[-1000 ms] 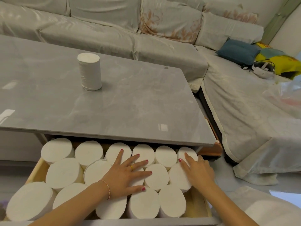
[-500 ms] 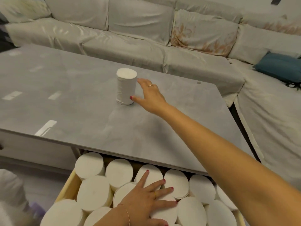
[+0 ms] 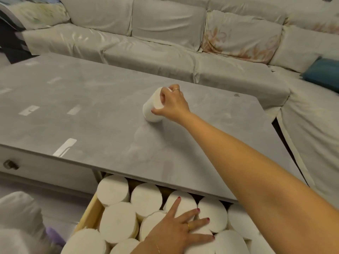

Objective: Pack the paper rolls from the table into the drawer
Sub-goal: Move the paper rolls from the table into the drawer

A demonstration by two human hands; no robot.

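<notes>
One white paper roll (image 3: 150,110) is on the grey table (image 3: 91,129), tilted toward me, its lower edge close to the tabletop. My right hand (image 3: 171,104) is closed around its upper part, arm stretched across the table. Below the table's front edge the wooden drawer (image 3: 86,215) stands pulled out, packed with several upright white rolls (image 3: 117,220). My left hand (image 3: 176,233) lies flat with fingers spread on top of the rolls in the drawer, holding nothing.
A light covered sofa (image 3: 165,52) wraps around the far and right sides of the table, with a blue cushion (image 3: 322,74) at the right. A closed drawer front with a knob (image 3: 10,165) is at the left. White bundles (image 3: 16,228) sit at bottom left.
My right hand left the drawer, reached over the table and closed on the lone roll, tipping it toward me. My left hand stays on the rolls in the drawer. The view shifted left.
</notes>
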